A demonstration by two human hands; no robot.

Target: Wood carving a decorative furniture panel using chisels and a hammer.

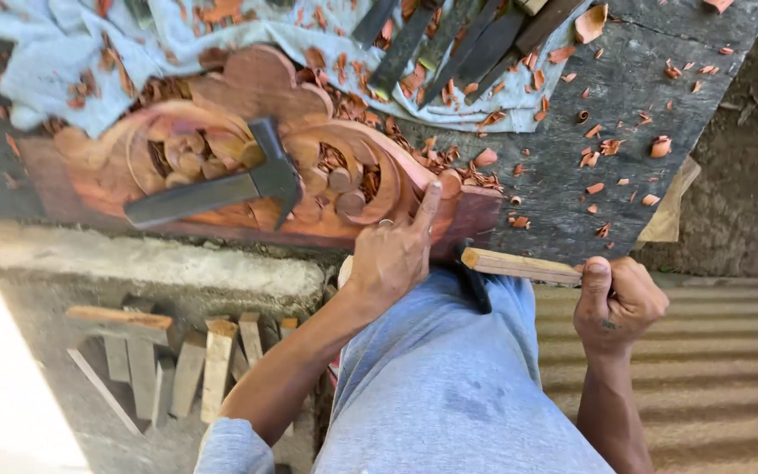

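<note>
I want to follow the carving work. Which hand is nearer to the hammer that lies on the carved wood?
Left. The left hand rests on the carved wood panel, just right of the hammer. The right hand is farther right, off the panel, holding a wooden handle.

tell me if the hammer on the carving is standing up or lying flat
Lying flat: the hammer rests on its side across the carved wooden panel, handle pointing left, no hand touching it.
</note>
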